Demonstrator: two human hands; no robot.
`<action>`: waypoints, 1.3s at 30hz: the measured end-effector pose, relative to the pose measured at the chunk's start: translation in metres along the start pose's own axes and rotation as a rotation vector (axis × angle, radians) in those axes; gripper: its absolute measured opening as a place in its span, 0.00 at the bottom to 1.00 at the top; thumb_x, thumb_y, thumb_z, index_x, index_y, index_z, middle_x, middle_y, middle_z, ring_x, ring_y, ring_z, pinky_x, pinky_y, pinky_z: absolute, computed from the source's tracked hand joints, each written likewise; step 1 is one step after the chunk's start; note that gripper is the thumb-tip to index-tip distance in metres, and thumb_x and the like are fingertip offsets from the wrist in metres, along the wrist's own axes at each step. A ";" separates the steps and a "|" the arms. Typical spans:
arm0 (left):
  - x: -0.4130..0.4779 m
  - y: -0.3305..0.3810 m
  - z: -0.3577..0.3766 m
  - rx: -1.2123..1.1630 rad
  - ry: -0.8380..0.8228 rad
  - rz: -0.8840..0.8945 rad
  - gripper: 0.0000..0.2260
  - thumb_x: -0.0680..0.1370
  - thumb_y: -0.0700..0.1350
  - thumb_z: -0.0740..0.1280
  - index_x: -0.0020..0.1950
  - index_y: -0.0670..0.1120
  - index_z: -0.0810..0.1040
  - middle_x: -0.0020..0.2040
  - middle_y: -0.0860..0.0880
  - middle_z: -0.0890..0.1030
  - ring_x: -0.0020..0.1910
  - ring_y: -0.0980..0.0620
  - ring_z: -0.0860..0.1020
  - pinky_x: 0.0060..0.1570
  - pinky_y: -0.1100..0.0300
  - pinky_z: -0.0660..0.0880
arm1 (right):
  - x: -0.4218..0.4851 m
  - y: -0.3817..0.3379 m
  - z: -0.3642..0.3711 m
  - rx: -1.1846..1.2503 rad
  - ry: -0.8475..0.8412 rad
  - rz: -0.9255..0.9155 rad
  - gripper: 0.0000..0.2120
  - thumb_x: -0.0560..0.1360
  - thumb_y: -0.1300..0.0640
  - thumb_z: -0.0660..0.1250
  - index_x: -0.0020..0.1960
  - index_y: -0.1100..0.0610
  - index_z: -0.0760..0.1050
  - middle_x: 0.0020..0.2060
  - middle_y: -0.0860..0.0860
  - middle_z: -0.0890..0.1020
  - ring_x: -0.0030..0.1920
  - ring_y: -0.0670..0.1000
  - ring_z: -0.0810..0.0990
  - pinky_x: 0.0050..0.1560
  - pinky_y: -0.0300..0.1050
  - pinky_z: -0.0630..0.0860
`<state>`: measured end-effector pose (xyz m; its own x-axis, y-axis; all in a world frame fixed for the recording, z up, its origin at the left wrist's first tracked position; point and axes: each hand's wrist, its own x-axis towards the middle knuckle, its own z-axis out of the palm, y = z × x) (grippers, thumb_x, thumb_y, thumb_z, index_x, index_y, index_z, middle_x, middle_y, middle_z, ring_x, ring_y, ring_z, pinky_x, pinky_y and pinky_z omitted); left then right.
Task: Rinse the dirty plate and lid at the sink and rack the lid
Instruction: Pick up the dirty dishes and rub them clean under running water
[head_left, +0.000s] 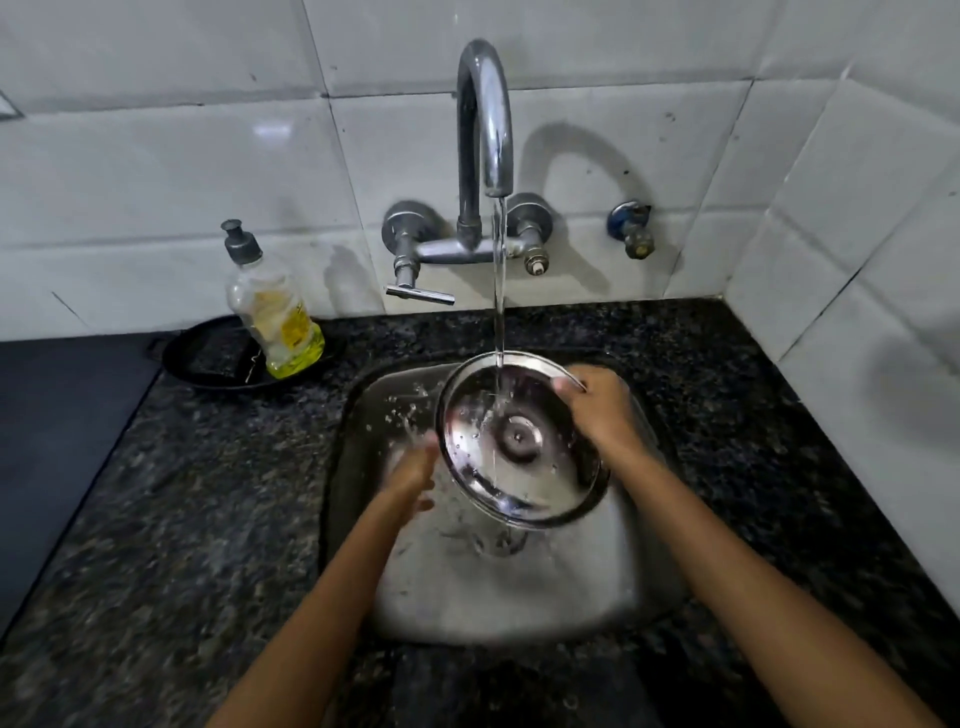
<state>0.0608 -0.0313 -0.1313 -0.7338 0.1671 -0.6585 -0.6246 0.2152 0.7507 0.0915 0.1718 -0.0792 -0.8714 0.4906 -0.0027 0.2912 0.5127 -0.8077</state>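
Observation:
A round steel lid (483, 457) with a knob at its middle is held tilted over the steel sink (467, 603), under a running stream of water from the tap (485, 114). My right hand (602, 410) grips the lid's far right rim. At the lid's left edge my left hand (413, 475) is blurred, with its fingers against the rim or just beside it; I cannot tell whether it grips. Water splashes off the lid to the left. No plate or rack is in view.
A dish soap bottle (275, 312) stands in a black pan (208, 358) on the dark granite counter (171, 519), left of the sink. The tap's lever (421, 293) juts out from the tiled wall. A tiled side wall (883, 312) closes the right.

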 end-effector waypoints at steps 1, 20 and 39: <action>-0.005 -0.006 0.003 0.038 -0.018 0.033 0.12 0.80 0.53 0.54 0.53 0.46 0.70 0.53 0.44 0.72 0.50 0.44 0.72 0.52 0.48 0.70 | 0.001 0.006 0.000 0.176 -0.011 0.151 0.08 0.74 0.59 0.65 0.37 0.57 0.79 0.37 0.58 0.82 0.42 0.55 0.77 0.41 0.46 0.72; -0.007 -0.015 -0.012 -0.124 0.232 0.408 0.12 0.75 0.31 0.59 0.49 0.41 0.80 0.33 0.49 0.82 0.32 0.52 0.77 0.25 0.67 0.75 | -0.015 0.023 0.085 -0.735 -0.279 -0.544 0.30 0.76 0.39 0.42 0.75 0.50 0.47 0.77 0.52 0.48 0.76 0.54 0.44 0.71 0.64 0.36; 0.009 0.004 -0.019 -0.519 0.197 -0.115 0.14 0.79 0.37 0.52 0.36 0.40 0.71 0.16 0.44 0.76 0.13 0.53 0.74 0.13 0.68 0.67 | -0.042 -0.034 0.002 -0.751 -0.445 -0.822 0.10 0.73 0.59 0.60 0.50 0.54 0.78 0.46 0.58 0.84 0.49 0.60 0.80 0.45 0.49 0.73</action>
<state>0.0468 -0.0473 -0.1327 -0.6579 -0.0226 -0.7528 -0.7168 -0.2878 0.6351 0.1170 0.1324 -0.0532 -0.9217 -0.3868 0.0299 -0.3876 0.9143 -0.1179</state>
